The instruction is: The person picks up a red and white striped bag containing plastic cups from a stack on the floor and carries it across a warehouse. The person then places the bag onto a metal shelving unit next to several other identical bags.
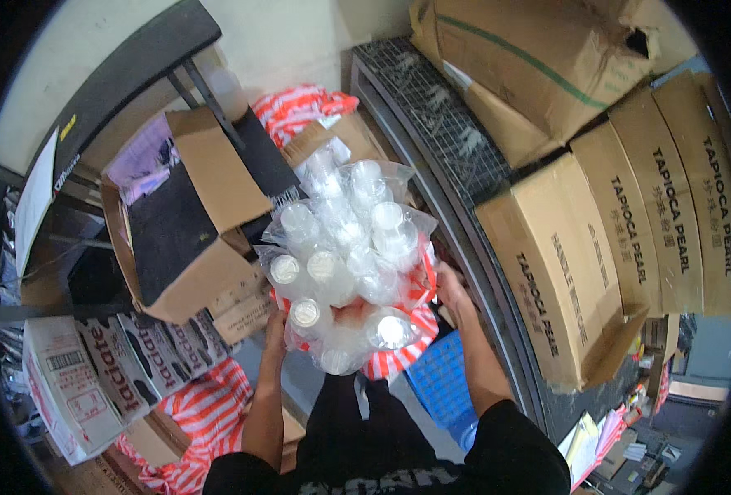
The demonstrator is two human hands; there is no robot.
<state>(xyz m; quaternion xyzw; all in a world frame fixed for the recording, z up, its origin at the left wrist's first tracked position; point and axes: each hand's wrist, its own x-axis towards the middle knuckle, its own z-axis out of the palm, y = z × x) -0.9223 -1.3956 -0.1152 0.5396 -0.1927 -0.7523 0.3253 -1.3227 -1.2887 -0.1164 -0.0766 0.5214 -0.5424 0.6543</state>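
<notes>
A bulky load of clear plastic cup stacks (345, 223) in clear sleeves sits in a red-and-white striped plastic bag (394, 355), held out before me above my lap. My left hand (275, 328) grips the load at its left side, fingers largely hidden behind it. My right hand (452, 289) grips the bag at its right edge, fingers partly hidden. The cups' tops point in several directions, some showing pale round ends. Behind the load lies a small cardboard box (324, 136), partly covered.
An open carton (229, 198) stands left near a dark chair (151, 54), with printed boxes (114, 379) and striped bags (192, 421) below. Several cartons (563, 272) line a dark mesh-topped shelf (415, 91) at right. A blue basket (439, 375) sits low beside my right forearm.
</notes>
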